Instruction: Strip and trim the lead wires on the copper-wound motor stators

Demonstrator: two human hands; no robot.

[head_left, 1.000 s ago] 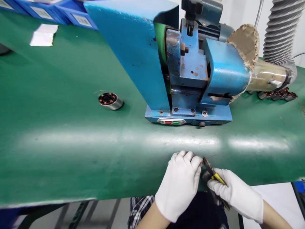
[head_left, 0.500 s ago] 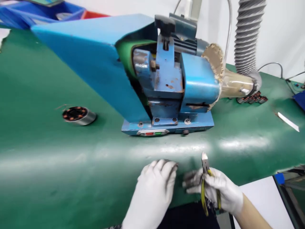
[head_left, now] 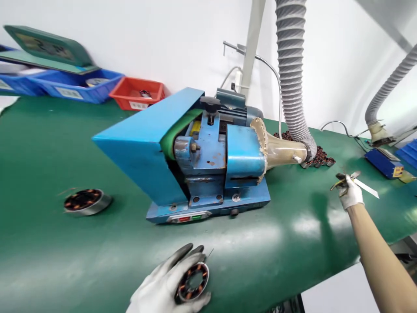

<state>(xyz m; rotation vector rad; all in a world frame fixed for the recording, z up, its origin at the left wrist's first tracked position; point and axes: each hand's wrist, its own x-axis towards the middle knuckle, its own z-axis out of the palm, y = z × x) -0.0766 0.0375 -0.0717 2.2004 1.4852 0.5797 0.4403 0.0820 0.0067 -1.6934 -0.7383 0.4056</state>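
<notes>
My left hand [head_left: 164, 284], in a white glove, is closed round a ring-shaped motor stator [head_left: 193, 283] with copper windings, near the front edge of the green table [head_left: 48, 143]. My right hand [head_left: 350, 192], also gloved, is stretched far out to the right and grips yellow-handled cutting pliers [head_left: 342, 180] just above the table. A second stator [head_left: 85, 201] lies alone on the table at the left. The blue belt grinder [head_left: 182, 152] stands in the middle, behind my left hand.
A ribbed grey extraction hose [head_left: 291, 74] joins the grinder's outlet, with a pile of stators [head_left: 317, 157] behind it. Blue bins [head_left: 70, 87] and a red bin [head_left: 138, 93] stand at the back left. A white strip [head_left: 366, 188], a blue box [head_left: 384, 163] and another hose [head_left: 387, 89] are at right.
The view has tilted up and pulled back. My right hand has swung far out to the right with the pliers. My left hand now shows the stator it holds near the front edge.
</notes>
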